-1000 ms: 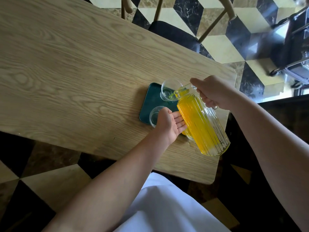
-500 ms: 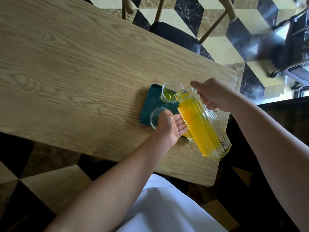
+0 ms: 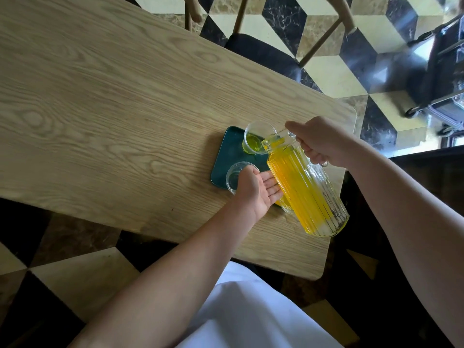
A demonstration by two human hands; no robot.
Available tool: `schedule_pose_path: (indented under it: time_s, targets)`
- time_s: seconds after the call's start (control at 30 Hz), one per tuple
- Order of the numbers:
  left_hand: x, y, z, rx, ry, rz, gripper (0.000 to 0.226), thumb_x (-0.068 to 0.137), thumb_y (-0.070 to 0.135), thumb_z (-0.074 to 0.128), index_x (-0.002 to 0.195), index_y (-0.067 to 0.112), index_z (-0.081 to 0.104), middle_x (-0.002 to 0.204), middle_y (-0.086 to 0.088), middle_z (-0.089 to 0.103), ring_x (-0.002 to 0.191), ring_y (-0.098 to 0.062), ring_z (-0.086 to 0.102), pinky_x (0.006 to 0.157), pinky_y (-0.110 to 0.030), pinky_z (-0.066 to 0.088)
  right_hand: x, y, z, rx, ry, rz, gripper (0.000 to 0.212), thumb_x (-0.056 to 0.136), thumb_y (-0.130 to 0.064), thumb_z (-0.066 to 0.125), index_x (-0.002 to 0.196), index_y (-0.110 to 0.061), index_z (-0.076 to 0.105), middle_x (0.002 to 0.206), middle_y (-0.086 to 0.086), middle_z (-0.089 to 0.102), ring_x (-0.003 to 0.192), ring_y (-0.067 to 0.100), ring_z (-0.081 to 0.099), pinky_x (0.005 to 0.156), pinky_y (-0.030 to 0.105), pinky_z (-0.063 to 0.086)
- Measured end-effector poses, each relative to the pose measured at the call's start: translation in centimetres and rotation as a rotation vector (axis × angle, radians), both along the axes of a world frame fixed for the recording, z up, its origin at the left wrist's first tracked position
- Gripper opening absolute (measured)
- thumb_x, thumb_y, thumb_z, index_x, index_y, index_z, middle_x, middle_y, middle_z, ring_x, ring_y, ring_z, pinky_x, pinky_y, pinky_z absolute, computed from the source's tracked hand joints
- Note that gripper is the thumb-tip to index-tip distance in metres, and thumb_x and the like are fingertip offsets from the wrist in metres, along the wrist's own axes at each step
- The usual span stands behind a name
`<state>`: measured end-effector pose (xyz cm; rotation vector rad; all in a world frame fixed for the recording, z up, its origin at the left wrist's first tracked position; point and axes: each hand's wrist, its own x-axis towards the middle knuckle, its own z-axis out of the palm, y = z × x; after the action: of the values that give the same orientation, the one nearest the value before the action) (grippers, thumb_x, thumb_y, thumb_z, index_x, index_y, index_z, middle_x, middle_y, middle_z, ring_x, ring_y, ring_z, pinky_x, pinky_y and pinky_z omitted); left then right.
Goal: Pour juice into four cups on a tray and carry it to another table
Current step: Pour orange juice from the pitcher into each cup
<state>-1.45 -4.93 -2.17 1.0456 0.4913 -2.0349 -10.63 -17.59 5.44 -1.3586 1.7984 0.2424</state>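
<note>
Juice (image 3: 298, 187) filled the pitcher (image 3: 308, 194), tipped over the far cup (image 3: 256, 140) on the green tray (image 3: 226, 156), near the table's (image 3: 125, 109) right edge. Right hand (image 3: 324, 141) gripped its handle. Left hand (image 3: 253, 190), fingers flat, rested by the near cup (image 3: 234, 177). Much bare table lay left.

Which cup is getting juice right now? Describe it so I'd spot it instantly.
Find the dark green tray near the right end of the wooden table. On its far side stands a clear cup under the tilted pitcher. Unlike the empty cup by the left hand, it holds yellow juice.
</note>
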Motion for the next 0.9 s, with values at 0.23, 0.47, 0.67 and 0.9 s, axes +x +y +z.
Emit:
schedule_pose_path:
  time_s: [0.23,0.47,0.67,0.9]
  targets:
    - [0.03,0.15,0.14,-0.013,0.005,0.008,0.058,0.099,0.025,0.021,0.145,-0.004,0.040,0.152,-0.026,0.041,0.144,-0.039,0.035,0.121,-0.050,0.025,0.15,-0.08,-0.06,0.004,-0.009,0.015,0.043,0.094,-0.041,0.055,0.061,-0.014,0.048,0.044,0.000,0.044,0.036,0.015,0.033,0.045,0.022,0.027]
    - [0.25,0.10,0.21,-0.007,0.022,0.022,0.058,0.099,0.025,0.021,0.146,-0.004,0.038,0.153,-0.026,0.040,0.144,-0.040,0.034,0.121,-0.050,0.025,0.27,-0.27,-0.12,0.013,-0.014,0.012,0.043,0.094,-0.042,0.056,0.063,-0.013,0.050,0.049,0.002,0.044,0.038,0.016,0.033,0.046,0.023,0.027]
    - [0.28,0.17,0.00,-0.011,0.043,0.025,0.058,0.100,0.027,0.020,0.145,-0.004,0.041,0.151,-0.026,0.043,0.143,-0.039,0.037,0.121,-0.050,0.025,0.31,-0.37,-0.31,0.018,-0.002,0.019,0.043,0.093,-0.043,0.056,0.064,-0.013,0.051,0.049,0.003,0.045,0.039,0.016,0.034,0.047,0.023,0.028]
    - [0.21,0.23,-0.31,-0.003,0.055,0.034,0.058,0.099,0.026,0.021,0.145,-0.004,0.040,0.150,-0.027,0.043,0.143,-0.040,0.037,0.121,-0.051,0.026,0.39,-0.49,-0.46,0.027,0.004,0.018,0.042,0.092,-0.043,0.055,0.063,-0.013,0.051,0.048,0.003,0.044,0.038,0.015,0.034,0.046,0.022,0.027]
